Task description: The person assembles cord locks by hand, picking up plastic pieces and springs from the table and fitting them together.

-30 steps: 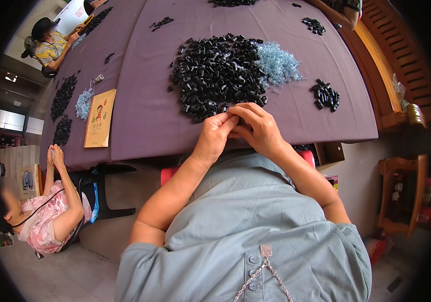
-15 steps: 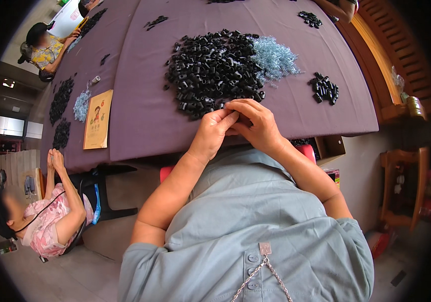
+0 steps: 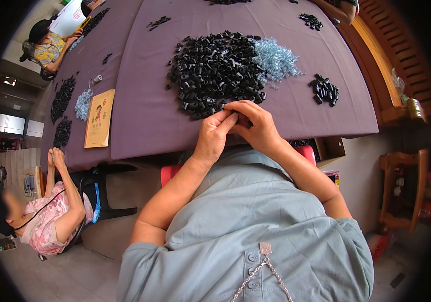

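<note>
My left hand [image 3: 214,133] and my right hand [image 3: 256,123] meet fingertip to fingertip just over the near edge of the table. Both are closed in a pinch around a small black part, which my fingers hide almost wholly. Right beyond them spreads a big heap of short black tube-like pieces [image 3: 210,70]. Against its right side lies a tangled pile of small, pale blue, shiny, clear-looking bits [image 3: 278,59]. A smaller group of black pieces [image 3: 324,90] sits apart, farther right.
A purple-grey cloth covers the table [image 3: 147,100]. To the left lie a yellowish booklet [image 3: 99,121], a small cylinder [image 3: 97,79], and more black and pale blue piles. A person in pink [image 3: 54,216] works at the left edge; another in yellow [image 3: 52,50] sits beyond. A wooden chair [image 3: 401,189] stands right.
My hands stay together at nearly the same spot, with the fingers shifting slightly around what they hold. The view has moved a little; the piles look unchanged.
</note>
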Tool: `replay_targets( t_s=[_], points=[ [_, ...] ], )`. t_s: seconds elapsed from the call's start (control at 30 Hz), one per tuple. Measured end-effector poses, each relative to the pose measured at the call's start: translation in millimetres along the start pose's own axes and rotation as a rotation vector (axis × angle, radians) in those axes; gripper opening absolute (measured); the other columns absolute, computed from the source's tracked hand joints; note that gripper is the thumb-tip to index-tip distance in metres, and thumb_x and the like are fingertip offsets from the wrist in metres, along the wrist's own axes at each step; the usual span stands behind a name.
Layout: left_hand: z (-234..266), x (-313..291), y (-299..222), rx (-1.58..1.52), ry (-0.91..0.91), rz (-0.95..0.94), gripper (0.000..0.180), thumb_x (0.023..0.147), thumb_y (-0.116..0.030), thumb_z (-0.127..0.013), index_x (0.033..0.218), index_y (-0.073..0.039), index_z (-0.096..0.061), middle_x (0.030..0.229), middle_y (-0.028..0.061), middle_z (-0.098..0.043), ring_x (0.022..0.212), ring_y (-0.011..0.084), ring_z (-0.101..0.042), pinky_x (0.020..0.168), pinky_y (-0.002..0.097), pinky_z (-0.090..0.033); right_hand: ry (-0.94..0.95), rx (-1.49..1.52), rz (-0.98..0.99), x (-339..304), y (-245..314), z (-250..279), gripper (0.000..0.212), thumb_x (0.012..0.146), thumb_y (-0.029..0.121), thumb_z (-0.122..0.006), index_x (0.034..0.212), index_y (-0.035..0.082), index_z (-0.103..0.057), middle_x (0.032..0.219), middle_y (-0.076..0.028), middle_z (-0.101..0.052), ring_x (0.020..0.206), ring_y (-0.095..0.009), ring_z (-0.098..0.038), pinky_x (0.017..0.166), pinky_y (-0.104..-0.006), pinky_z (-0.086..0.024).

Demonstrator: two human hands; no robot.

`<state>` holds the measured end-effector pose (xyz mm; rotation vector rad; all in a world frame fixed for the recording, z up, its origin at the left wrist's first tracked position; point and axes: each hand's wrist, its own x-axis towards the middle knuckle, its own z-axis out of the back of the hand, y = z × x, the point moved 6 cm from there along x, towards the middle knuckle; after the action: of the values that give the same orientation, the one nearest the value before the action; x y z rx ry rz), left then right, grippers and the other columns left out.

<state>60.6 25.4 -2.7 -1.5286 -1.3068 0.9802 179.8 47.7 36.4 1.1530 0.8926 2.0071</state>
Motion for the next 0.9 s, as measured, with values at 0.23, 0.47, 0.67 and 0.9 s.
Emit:
replay_targets(
  t_s=[0.23,0.47,0.67,0.9],
  points=[
    [-2.4,0.4,-7.2,-0.037,-0.020,0.005,0.023,0.100,-0.014,-0.052,0.100,0.003,-0.068,0.095,0.0063,-0.069,0.087,0.0124,-0.064,0.081,0.0256,-0.052,0.045,0.002,0.016,2.5,5.7,3.9,0.047,0.069,-0.001,-0.078,0.115,0.003,-0.064,0.110,-0.010,-0.065,0.090,-0.026,-0.065,0.075,-0.0332,-0.055],
    [0.3,1.5,-2.5,-0.031,0.033,0.066,0.023,0.100,-0.013,-0.051,0.107,0.004,-0.065,0.097,0.0052,-0.068,0.088,0.0110,-0.064,0.081,0.0250,-0.052,0.028,-0.165,0.177,3.0,9.5,4.0,0.050,0.066,0.006,-0.080,0.113,0.001,-0.063,0.102,-0.012,-0.068,0.091,-0.030,-0.064,0.079,-0.0369,-0.054],
    [3.4,0.7,2.3,0.028,0.046,0.058,0.023,0.101,-0.013,-0.051,0.108,0.004,-0.064,0.098,0.0042,-0.067,0.088,0.0095,-0.062,0.080,0.0238,-0.052,0.016,-0.150,0.167,-0.6,6.3,0.1,0.049,0.067,0.005,-0.079,0.113,0.000,-0.062,0.102,-0.012,-0.067,0.090,-0.030,-0.064,0.078,-0.0370,-0.054],
    [0.7,-0.5,-0.6,-0.024,0.050,0.035,0.021,0.100,-0.011,-0.051,0.106,0.004,-0.065,0.097,0.0057,-0.068,0.090,0.0109,-0.063,0.083,0.0249,-0.050,0.027,-0.128,0.134,1.0,9.4,0.4,0.049,0.066,0.004,-0.079,0.113,0.000,-0.063,0.101,-0.012,-0.067,0.090,-0.030,-0.065,0.076,-0.0372,-0.055]
  ],
)
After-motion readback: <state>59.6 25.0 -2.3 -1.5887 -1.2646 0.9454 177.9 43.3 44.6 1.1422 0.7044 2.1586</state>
